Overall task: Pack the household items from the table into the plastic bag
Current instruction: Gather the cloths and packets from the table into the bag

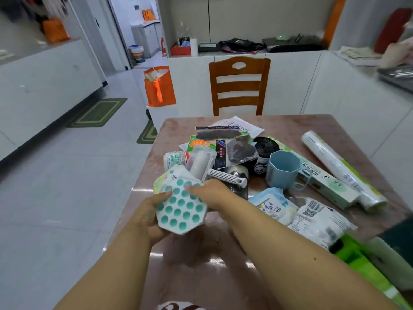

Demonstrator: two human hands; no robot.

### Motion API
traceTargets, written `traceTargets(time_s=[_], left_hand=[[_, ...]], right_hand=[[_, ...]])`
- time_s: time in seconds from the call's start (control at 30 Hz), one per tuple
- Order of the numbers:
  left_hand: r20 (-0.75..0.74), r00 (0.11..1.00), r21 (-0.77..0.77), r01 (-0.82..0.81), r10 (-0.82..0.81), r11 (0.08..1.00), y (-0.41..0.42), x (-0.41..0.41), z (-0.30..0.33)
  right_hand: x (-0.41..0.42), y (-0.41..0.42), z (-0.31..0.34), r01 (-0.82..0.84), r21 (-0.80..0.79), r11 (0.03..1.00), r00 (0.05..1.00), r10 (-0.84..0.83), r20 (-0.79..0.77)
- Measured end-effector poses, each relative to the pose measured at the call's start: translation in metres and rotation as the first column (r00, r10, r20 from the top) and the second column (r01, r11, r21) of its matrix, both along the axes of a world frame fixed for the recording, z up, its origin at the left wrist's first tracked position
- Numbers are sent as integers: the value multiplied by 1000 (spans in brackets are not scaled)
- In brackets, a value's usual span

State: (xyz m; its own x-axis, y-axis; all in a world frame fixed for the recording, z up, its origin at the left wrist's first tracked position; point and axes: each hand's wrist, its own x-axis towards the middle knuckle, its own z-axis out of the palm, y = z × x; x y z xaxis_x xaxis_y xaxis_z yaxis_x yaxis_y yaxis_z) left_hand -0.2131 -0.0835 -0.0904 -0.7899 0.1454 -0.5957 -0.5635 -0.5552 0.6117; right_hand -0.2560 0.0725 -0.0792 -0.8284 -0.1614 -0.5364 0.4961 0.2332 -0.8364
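Gripping a white hexagonal silicone tray with teal round dots [180,209], the left hand [147,217] curls around its lower left edge from beneath, while the right hand [211,193] pinches its upper right edge, fingers closed on it. Both hold the tray tilted above the near left part of the glossy brown worktop [290,128]. Just beyond it lie a white razor [228,176] and a pale blue octagonal plastic cup [282,170].
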Motion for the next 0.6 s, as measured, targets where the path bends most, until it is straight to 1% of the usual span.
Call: traceTargets(time_s=[0.03, 0.07, 0.1, 0.13, 0.17, 0.2, 0.23, 0.3, 0.33, 0.43, 0.5, 0.57, 0.6], left_hand=[[-37, 999, 6, -14, 14, 1000, 4, -2, 5], [-66, 997, 15, -28, 29, 999, 8, -4, 8], [-85, 996, 41, -36, 39, 999, 12, -6, 10], [-97, 994, 71, -40, 47, 997, 15, -8, 11], [-101, 994, 98, -38, 48, 994, 18, -9, 11], [-101, 994, 112, -34, 46, 993, 20, -9, 9], [-105, 994, 117, -28, 40, 993, 22, -9, 9], [-116, 993, 116, -20, 33, 993, 25, -8, 7], [-124, 992, 110, -17, 31, 994, 25, -7, 6], [-124, 992, 71, -8, 17, 997, 27, -7, 4], [-117, 993, 46, -9, 14, 999, 28, -7, 3], [-107, 994, 38, -9, 13, 999, 30, -7, 4], [-99, 995, 35, -12, 15, 999, 30, -7, 3]], right_hand=[[-7, 7, 10, 1, 102, 995, 997, 8, -83], [-17, 17, 17, 48, 246, 968, 981, 1, -194], [-28, 30, 24, 160, 404, 901, 947, -25, -319], [-39, 44, 29, 314, 504, 805, 898, -79, -433], [-50, 57, 33, 428, 541, 724, 858, -137, -495], [-59, 68, 33, 473, 561, 679, 848, -179, -499], [-68, 74, 32, 460, 595, 658, 865, -183, -466], [-80, 79, 27, 383, 675, 630, 914, -152, -377], [-86, 79, 23, 382, 693, 612, 917, -160, -364], [-100, 80, 12, 439, 698, 566, 898, -255, -358], [-104, 81, 9, 429, 680, 595, 903, -277, -328], [-102, 82, 11, 378, 671, 638, 925, -229, -304], [-99, 82, 16, 375, 657, 655, 925, -213, -315]])
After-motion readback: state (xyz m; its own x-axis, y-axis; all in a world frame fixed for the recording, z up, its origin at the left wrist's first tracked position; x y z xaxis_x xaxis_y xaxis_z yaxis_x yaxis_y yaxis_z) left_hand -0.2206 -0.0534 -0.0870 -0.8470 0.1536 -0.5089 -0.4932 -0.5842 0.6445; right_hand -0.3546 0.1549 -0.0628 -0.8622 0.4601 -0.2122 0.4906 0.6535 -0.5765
